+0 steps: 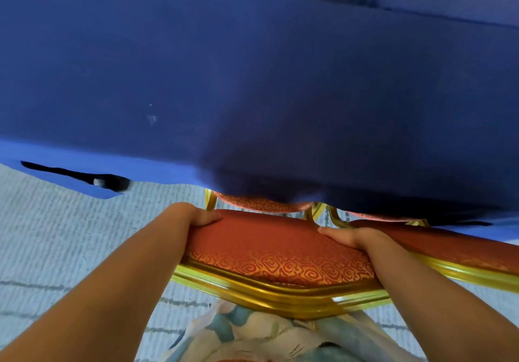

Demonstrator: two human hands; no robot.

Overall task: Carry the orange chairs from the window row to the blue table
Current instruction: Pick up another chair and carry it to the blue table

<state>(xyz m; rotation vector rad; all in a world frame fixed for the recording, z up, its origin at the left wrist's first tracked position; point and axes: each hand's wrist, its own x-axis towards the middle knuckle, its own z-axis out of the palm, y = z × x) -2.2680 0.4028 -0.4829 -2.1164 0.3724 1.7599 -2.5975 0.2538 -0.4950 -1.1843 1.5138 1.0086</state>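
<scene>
Item: orange chair. Left hand and right hand fingers are clasping its backrest; I am risking snagging the blue worktop cloth at its near edge.

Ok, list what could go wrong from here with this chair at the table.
The seat of the orange chair already sits under the blue tablecloth; pushing it in deeper could snag and drag the cloth. The neighbouring chair stands close on the right, so the right hand gripping the backrest could get pinched between the frames.
</scene>
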